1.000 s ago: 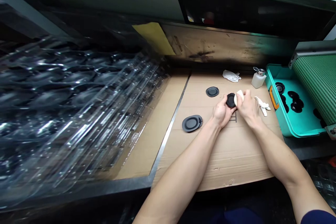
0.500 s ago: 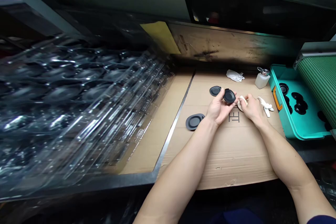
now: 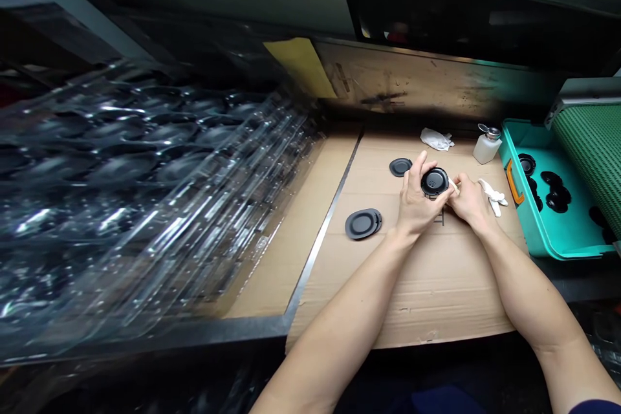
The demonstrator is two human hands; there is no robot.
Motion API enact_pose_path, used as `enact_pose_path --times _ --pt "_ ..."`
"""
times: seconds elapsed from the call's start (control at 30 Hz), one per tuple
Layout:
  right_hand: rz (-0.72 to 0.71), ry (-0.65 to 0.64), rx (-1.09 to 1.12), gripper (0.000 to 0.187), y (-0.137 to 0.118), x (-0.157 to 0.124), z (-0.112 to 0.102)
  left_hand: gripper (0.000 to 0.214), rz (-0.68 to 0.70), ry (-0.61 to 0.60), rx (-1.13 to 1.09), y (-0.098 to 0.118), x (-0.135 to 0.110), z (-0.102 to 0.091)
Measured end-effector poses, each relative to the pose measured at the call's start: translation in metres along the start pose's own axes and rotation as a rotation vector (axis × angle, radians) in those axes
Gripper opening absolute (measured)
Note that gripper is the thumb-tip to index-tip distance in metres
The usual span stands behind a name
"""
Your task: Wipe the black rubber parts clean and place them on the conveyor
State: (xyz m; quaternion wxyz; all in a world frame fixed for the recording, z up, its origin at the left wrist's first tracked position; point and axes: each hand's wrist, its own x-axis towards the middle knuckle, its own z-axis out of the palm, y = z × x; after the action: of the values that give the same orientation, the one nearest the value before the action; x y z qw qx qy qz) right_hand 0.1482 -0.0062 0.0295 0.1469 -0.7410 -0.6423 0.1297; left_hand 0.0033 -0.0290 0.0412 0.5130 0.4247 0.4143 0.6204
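Observation:
My left hand [image 3: 416,202] grips a small round black part [image 3: 435,181] and holds it upright over the cardboard sheet [image 3: 427,272]. Right beside it, my right hand [image 3: 469,202] is closed on a small white wipe [image 3: 453,185] that touches the part's right edge. Two more black round parts lie flat on the cardboard: one [image 3: 363,224] left of my left hand, one [image 3: 400,167] just behind it.
A stack of clear plastic trays [image 3: 136,194] fills the left side. At the right stands a teal bin [image 3: 543,233] with several black parts, next to a green belt [image 3: 594,155]. A small white bottle [image 3: 486,145], a crumpled white cloth [image 3: 436,139] and a white glove [image 3: 493,194] lie nearby.
My left hand has turned the black part from tilted flat to upright, facing me. My right hand moved back in with the wipe against the part's edge.

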Motion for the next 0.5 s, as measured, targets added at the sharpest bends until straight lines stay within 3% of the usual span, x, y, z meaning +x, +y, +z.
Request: enact_pose_path --times 0.1,0.3,0.37,0.47,0.5 --pt "-0.005 0.01 -0.011 0.035 0.004 0.003 0.001 0.072 -0.002 0.011 0.001 -0.004 0.003 -0.002" --pt "0.031 0.066 -0.043 0.037 0.014 0.009 0.001 0.079 0.041 -0.147 0.085 -0.019 0.008 -0.01" --pt "0.034 0.069 -0.049 0.038 0.016 0.01 0.002 0.061 0.041 -0.151 0.132 -0.025 0.011 -0.012" --pt "0.026 0.076 -0.055 0.04 0.017 0.01 0.003 0.012 -0.016 -0.111 0.245 -0.036 0.018 -0.017" --pt "0.026 0.08 -0.057 0.041 0.018 0.01 0.004 0.009 -0.023 -0.108 0.294 -0.04 0.021 -0.019"
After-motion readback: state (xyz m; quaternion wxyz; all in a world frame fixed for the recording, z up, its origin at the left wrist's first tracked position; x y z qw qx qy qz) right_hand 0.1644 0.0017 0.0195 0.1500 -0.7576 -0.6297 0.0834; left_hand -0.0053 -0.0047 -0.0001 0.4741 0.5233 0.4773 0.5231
